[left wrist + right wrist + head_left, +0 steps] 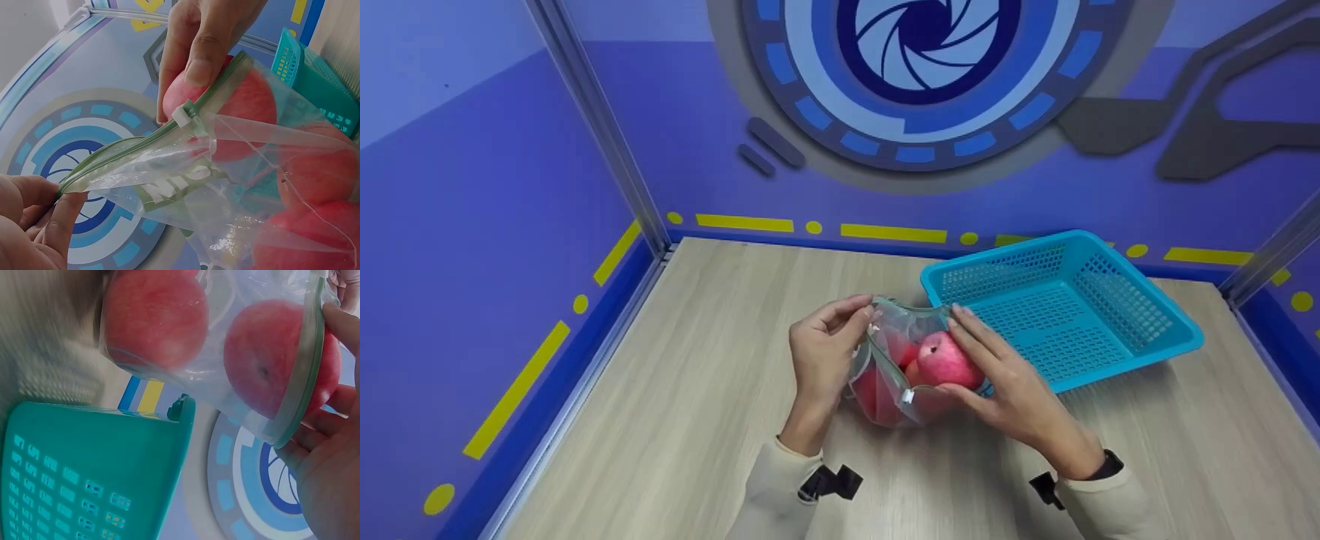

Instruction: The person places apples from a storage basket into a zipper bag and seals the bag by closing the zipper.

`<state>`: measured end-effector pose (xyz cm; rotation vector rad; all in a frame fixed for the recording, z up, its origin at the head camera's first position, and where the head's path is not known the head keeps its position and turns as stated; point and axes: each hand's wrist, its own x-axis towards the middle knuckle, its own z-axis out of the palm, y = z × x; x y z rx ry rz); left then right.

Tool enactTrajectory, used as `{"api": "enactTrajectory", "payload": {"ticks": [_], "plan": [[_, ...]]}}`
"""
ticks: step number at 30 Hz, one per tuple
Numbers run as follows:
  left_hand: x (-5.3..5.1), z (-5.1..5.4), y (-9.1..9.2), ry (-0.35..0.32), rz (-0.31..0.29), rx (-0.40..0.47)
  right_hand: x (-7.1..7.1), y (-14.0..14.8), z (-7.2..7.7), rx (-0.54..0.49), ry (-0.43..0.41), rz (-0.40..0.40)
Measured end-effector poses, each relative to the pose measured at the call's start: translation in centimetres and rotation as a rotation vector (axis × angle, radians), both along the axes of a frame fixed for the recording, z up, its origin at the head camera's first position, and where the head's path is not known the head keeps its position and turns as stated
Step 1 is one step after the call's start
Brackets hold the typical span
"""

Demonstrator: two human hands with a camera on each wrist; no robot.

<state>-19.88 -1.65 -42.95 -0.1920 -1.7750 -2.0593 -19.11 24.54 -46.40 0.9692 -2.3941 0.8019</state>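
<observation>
A clear zip bag (916, 411) with a green zip edge and a white slider holds several red apples (154, 320). My left hand (826, 346) pinches one end of the bag's mouth between thumb and fingers, as the left wrist view also shows. At the mouth, my right hand (1011, 386) holds another red apple (949, 361), its thumb on one side and its fingers on the other. That apple is partly inside the bag, behind the clear film in the left wrist view. The bag's bottom is partly hidden in the head view.
A blue-green plastic basket (1166, 356) with perforated walls stands just right of the bag, close to my right hand. Beneath everything is a light wood-grain table (697, 420). Blue printed panels (682, 120) enclose it at the back and sides.
</observation>
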Motion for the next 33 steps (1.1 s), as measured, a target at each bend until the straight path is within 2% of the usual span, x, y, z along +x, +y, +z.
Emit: {"api": "enactTrajectory", "payload": {"ticks": [6, 11, 16, 19, 26, 33], "plan": [[-0.3, -0.1, -0.3, -0.035, 0.014, -0.008, 0.4, 1.1, 0.0, -0.155, -0.033, 0.020], [-0.5, -0.1, -0.5, -0.026, 0.012, -0.018, 0.6, 2.4, 0.1, -0.263, -0.024, -0.069], [-0.6, -0.1, -0.8, -0.031, 0.018, -0.015, 1.1, 2.6, -0.3, -0.307, -0.142, -0.140], [-0.6, -0.1, -1.0, -0.035, 0.018, -0.011, 1.4, 2.3, -0.5, -0.333, -0.170, -0.179], [-0.9, -0.1, -1.5, -0.017, 0.026, -0.033, 1.5, 1.7, -0.1, -0.371, -0.116, -0.232], [-1.4, 0.7, -2.0, 0.031, 0.056, -0.055, 0.1, 1.2, 1.5, -0.356, 0.025, -0.236]]}}
